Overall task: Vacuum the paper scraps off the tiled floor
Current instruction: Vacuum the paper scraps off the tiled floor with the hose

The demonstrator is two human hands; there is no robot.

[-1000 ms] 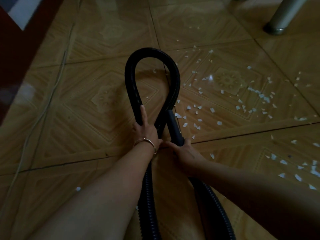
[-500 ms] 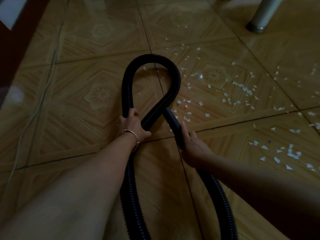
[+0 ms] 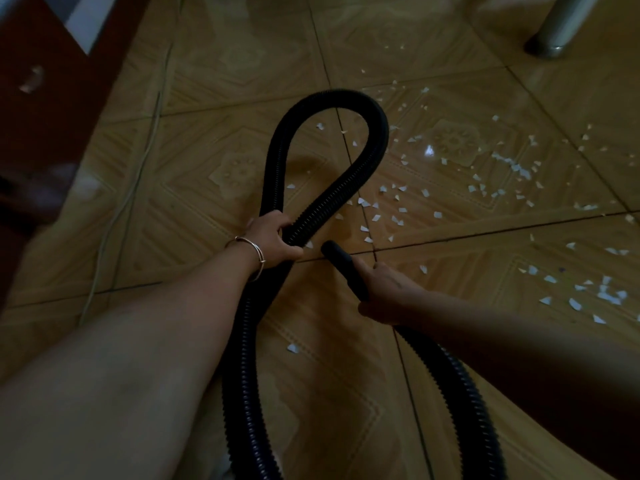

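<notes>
A black ribbed vacuum hose [image 3: 372, 129] loops over the tan patterned tiled floor [image 3: 214, 143] in front of me. My left hand [image 3: 273, 239], with a thin bangle on the wrist, grips the hose where the loop's two strands meet. My right hand [image 3: 384, 289] holds the smooth black nozzle [image 3: 341, 263], whose open end points up and left, just clear of the loop. White paper scraps [image 3: 381, 216] lie scattered to the right of the loop, with a denser patch [image 3: 602, 292] at the far right. A single scrap [image 3: 292, 348] lies between my arms.
A dark red wooden furniture piece [image 3: 52, 98] fills the upper left. A thin pale cord [image 3: 138, 168] runs along the floor beside it. A metal furniture leg [image 3: 554, 32] stands at the upper right. The hose trails back on both sides toward me.
The nozzle has come apart from the loop and now sits lower and to the right in my right hand. My left hand has closed around the crossing strands.
</notes>
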